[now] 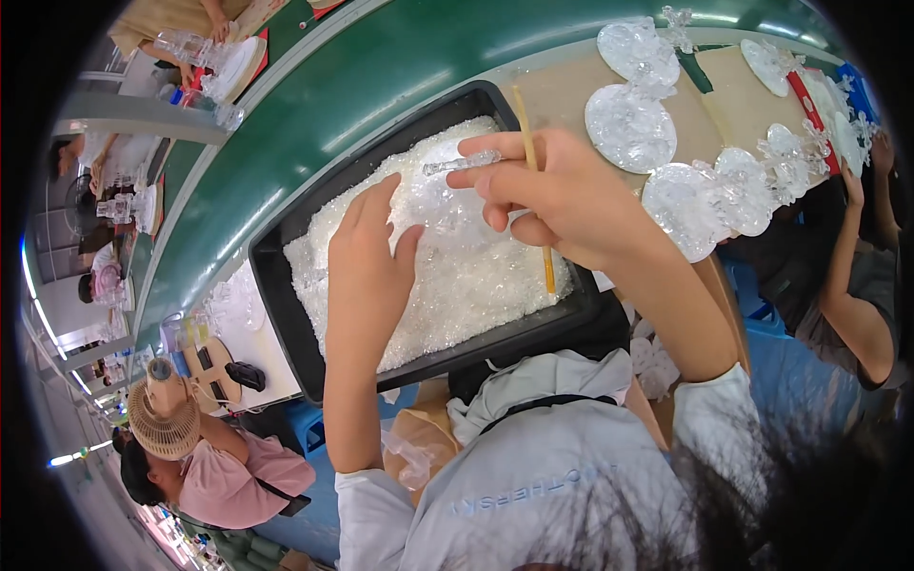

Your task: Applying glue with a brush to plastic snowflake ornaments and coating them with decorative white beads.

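My left hand (367, 257) hovers over the near-left part of a black tray (278, 309), fingers apart and holding nothing. White sparkling granules (428, 314) fill that tray. Between the fingertips of my right hand (562, 190) is a small clear, glittery rod-shaped piece (462, 165). The same hand also keeps a thin yellow stick (548, 266), which passes upright between its fingers; whether its end is a brush cannot be made out. Beneath my fingers, a pale rounded shape (443, 205) lies on the granules, partly hidden by both hands.
Clear round-based pieces (630, 128) stand in groups on the brown board (547, 105) at right. A green table edge (381, 67) curves behind the tray. A beige fan (164, 419) and a person in pink (238, 471) are at left; another person (847, 305) works at far right.
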Motion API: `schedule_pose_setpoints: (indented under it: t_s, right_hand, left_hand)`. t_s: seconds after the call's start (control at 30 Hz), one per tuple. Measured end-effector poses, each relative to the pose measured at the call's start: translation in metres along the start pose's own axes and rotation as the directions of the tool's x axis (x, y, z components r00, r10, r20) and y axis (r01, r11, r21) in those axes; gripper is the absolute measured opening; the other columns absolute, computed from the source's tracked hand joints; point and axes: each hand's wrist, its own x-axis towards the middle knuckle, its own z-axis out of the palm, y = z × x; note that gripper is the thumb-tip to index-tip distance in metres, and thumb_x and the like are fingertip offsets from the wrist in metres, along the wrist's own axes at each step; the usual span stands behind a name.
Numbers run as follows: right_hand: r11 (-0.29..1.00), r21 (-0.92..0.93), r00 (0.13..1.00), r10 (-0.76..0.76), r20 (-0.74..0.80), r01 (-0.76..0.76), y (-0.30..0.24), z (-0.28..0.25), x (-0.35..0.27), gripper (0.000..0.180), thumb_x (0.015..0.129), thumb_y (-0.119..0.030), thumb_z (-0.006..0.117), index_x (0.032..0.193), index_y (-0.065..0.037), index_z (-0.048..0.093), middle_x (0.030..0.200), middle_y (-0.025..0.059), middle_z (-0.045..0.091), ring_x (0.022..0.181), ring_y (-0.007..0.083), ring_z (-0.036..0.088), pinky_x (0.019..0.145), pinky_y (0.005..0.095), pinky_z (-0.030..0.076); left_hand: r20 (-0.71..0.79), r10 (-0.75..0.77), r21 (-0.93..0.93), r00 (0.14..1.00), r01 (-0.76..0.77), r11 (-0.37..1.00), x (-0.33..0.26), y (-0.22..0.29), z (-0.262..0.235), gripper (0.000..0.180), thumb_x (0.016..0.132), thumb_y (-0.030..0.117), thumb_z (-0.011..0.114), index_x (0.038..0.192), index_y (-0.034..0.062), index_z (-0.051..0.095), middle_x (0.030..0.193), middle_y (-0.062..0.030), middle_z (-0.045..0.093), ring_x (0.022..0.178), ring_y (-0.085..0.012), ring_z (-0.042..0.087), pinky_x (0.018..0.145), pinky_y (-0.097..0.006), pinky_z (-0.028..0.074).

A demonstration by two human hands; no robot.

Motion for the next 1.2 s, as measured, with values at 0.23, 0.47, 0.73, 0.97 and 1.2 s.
schedule_pose_setpoints:
  t_s: [0.23, 0.47, 0.73, 0.97, 1.2]
  right_hand:
    - [0.984, 0.168, 0.99, -0.04, -0.135, 0.062, 0.013, 0.008, -0.011, 0.031, 0.09, -0.012, 0.066, 0.115, 0.006, 0.06, 0.099, 0.0221, 0.069, 0.056, 0.0054, 0.052, 0.037, 0.0171, 0.028]
    - [0.927, 0.373, 0.995, 0.013, -0.094, 0.024, 0.026, -0.001, -0.036, 0.02, 0.089, -0.002, 0.057, 0.108, 0.004, 0.063, 0.097, 0.0254, 0.069, 0.055, 0.006, 0.052, 0.038, 0.0166, 0.028]
    - [0.911, 0.392, 0.991, 0.107, 0.083, -0.131, 0.043, -0.011, -0.035, 0.026, 0.086, 0.005, 0.054, 0.11, 0.008, 0.064, 0.092, 0.0192, 0.068, 0.054, 0.0053, 0.048, 0.037, 0.017, 0.025]
    - [0.952, 0.256, 0.932, 0.07, 0.355, -0.169, 0.042, -0.012, -0.03, 0.023, 0.085, 0.007, 0.052, 0.102, 0.009, 0.066, 0.088, 0.0154, 0.066, 0.049, 0.0056, 0.043, 0.038, 0.0189, 0.027]
    - [0.887, 0.376, 0.869, 0.053, 0.492, -0.268, 0.045, -0.007, -0.021, 0.015, 0.084, 0.006, 0.048, 0.089, 0.005, 0.062, 0.075, 0.0065, 0.054, 0.046, 0.0035, 0.038, 0.035, 0.0185, 0.022]
  left_hand:
    - [-0.01, -0.079, -0.358, 0.997, 0.07, 0.931, -0.011, 0.014, -0.014, 0.053, 0.096, 0.003, 0.053, 0.146, -0.0005, 0.037, 0.145, -0.0209, 0.045, 0.128, -0.0284, 0.053, 0.099, -0.035, 0.049]
    - [-0.03, -0.169, -0.732, 0.985, 0.094, 0.675, -0.01, 0.004, -0.024, 0.054, 0.096, 0.011, 0.05, 0.147, -0.0003, 0.035, 0.138, -0.0203, 0.05, 0.119, -0.0246, 0.054, 0.099, -0.036, 0.043]
    - [0.157, 0.025, -0.513, 0.987, 0.06, 0.856, -0.015, -0.007, -0.036, 0.05, 0.101, 0.029, 0.043, 0.137, -0.0051, 0.048, 0.138, -0.0187, 0.052, 0.13, -0.029, 0.048, 0.111, -0.04, 0.033]
    - [-0.16, -0.041, -0.695, 0.986, -0.082, 0.714, -0.01, 0.002, -0.031, 0.06, 0.098, 0.043, 0.045, 0.134, -0.0045, 0.053, 0.137, -0.0181, 0.055, 0.128, -0.0268, 0.05, 0.113, -0.04, 0.031]
    - [0.049, -0.012, -0.516, 0.999, 0.035, 0.856, -0.021, -0.019, -0.043, 0.062, 0.098, 0.046, 0.043, 0.133, -0.0037, 0.055, 0.138, -0.018, 0.054, 0.13, -0.0281, 0.049, 0.112, -0.039, 0.032]
